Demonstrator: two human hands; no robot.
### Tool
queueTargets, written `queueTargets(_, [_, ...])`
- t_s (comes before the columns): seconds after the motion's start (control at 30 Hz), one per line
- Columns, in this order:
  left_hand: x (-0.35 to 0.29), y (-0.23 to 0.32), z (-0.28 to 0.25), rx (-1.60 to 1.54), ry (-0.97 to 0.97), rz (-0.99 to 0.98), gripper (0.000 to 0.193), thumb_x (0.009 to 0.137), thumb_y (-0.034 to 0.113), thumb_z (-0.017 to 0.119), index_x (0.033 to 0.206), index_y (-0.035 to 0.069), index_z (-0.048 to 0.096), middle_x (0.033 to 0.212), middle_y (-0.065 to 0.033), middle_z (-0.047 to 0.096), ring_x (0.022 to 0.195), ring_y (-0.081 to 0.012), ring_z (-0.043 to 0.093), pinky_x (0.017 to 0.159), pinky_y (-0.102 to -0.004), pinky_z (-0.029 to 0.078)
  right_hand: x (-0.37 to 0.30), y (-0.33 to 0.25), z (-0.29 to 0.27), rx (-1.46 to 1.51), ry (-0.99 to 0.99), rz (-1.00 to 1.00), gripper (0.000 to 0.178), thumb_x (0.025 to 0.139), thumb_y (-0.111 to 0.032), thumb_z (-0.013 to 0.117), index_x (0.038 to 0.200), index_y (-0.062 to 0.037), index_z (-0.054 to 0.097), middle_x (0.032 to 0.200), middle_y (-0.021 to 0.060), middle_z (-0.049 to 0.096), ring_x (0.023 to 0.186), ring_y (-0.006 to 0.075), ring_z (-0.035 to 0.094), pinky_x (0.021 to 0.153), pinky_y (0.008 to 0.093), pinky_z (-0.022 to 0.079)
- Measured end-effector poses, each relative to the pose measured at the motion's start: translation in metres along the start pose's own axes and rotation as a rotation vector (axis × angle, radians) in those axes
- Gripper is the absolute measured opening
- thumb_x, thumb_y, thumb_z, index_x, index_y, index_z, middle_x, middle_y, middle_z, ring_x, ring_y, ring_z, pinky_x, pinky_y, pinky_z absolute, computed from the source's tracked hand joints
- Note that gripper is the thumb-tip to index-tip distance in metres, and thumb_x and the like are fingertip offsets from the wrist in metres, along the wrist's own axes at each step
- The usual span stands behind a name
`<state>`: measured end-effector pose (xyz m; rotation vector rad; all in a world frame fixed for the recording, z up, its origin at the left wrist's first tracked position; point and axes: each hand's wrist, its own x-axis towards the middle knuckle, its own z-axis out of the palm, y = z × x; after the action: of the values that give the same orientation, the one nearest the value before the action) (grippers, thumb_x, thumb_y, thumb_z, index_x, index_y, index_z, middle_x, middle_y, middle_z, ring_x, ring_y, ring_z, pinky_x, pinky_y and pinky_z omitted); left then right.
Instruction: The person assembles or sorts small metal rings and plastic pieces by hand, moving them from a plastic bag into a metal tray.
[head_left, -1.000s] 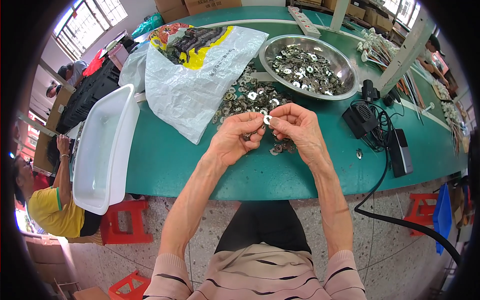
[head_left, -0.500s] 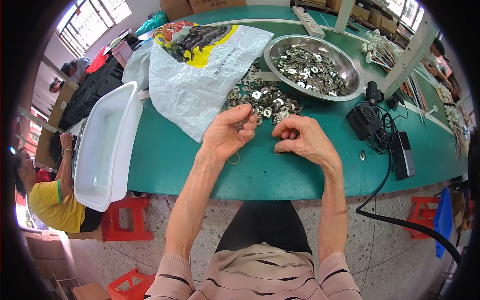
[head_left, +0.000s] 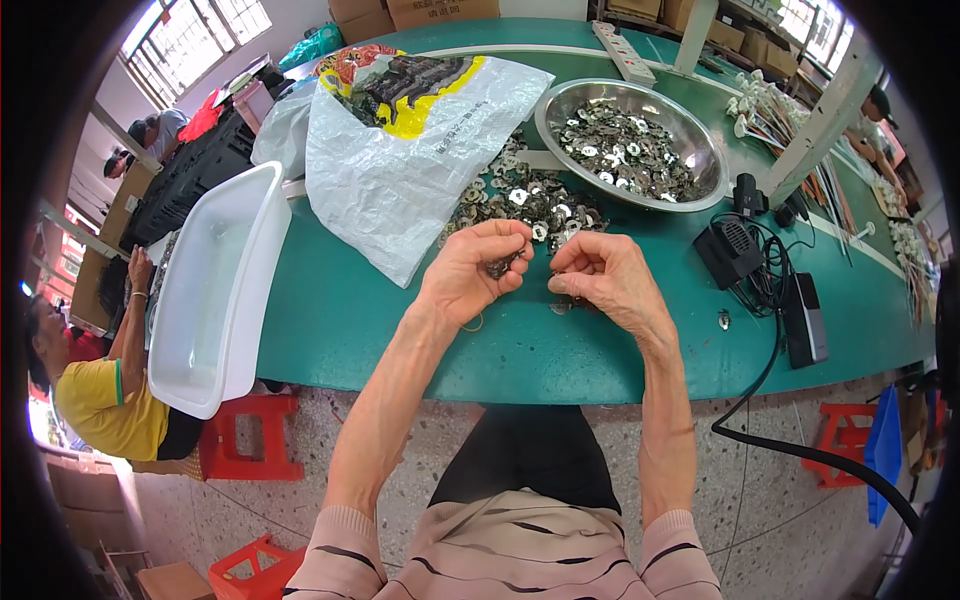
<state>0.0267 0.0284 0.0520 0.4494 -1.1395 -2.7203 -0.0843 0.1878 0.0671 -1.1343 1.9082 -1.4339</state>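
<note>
Several small metal discs [head_left: 503,266] lie in the curled fingers of my left hand [head_left: 462,272], whose thumb and index finger are pressed together at the tips. My right hand [head_left: 618,285] is closed beside it, thumb against the fingertips, with small metal pieces [head_left: 561,307] showing under it. The two hands are a short way apart. Just beyond them spreads a loose pile of shiny metal discs [head_left: 515,196] with cut-out centres. A steel bowl [head_left: 706,150] behind my right hand holds many more such discs.
On the green table [head_left: 500,365], a white plastic sack [head_left: 385,190] partly covers the pile. A white tub [head_left: 270,265] stands left. Black adapters [head_left: 728,248] with cables and one loose disc [head_left: 724,319] are right. A person in yellow [head_left: 100,400] sits far left.
My left hand has moved slightly right, toward the right hand. More metal pieces show under my right hand now. The view has shifted a little.
</note>
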Motion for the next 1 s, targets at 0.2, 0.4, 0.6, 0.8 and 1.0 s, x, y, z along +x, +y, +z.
queueTargets(0.2, [-0.002,-0.005,0.007,0.257,0.007,-0.013,0.011,0.083,0.011,0.062,0.09,0.003,0.06,0.075,-0.0028,0.058,0.063,-0.008,0.054,0.056,-0.0206,0.047,0.002,0.002,0.0,0.176,0.076,0.015,0.011,0.07,-0.008,0.067,0.07,-0.0013,0.059,0.059,0.0033,0.059,0.051,0.0057,0.053,0.041,0.0188,0.037])
queueTargets(0.4, [-0.002,-0.008,0.008,0.299,0.001,-0.044,0.01,0.083,0.013,0.062,0.088,0.004,0.061,0.074,-0.0014,0.058,0.061,-0.0073,0.053,0.053,-0.0199,0.045,0.001,-0.005,0.003,0.212,0.053,0.109,0.011,0.072,-0.008,0.067,0.072,-0.0015,0.058,0.06,0.0031,0.06,0.05,0.006,0.053,0.043,0.0194,0.039])
queueTargets(0.6, [-0.002,-0.008,0.011,0.293,0.026,-0.048,0.01,0.083,0.011,0.063,0.087,0.002,0.06,0.074,-0.0028,0.057,0.06,-0.0083,0.052,0.05,-0.019,0.043,0.003,0.005,0.003,0.232,0.051,0.021,0.012,0.07,-0.004,0.069,0.076,0.0,0.06,0.064,0.0028,0.062,0.059,0.0058,0.057,0.048,0.0194,0.043])
queueTargets(0.8, [-0.001,-0.008,0.008,0.314,0.018,-0.026,0.01,0.082,0.013,0.065,0.083,0.004,0.061,0.071,-0.0017,0.057,0.059,-0.0074,0.052,0.053,-0.0197,0.044,0.002,0.003,0.002,0.325,0.007,0.001,0.018,0.068,0.0,0.068,0.085,0.002,0.063,0.077,0.0074,0.064,0.068,0.0089,0.06,0.056,0.0193,0.046])
queueTargets(1.0, [-0.002,-0.009,0.012,0.298,0.069,-0.026,0.01,0.082,0.011,0.064,0.084,0.002,0.06,0.072,-0.003,0.057,0.059,-0.0082,0.05,0.049,-0.0192,0.041,0.004,0.007,0.005,0.303,0.063,0.015,0.02,0.068,0.002,0.064,0.088,0.0021,0.063,0.078,0.0078,0.064,0.07,0.0104,0.061,0.058,0.0212,0.048])
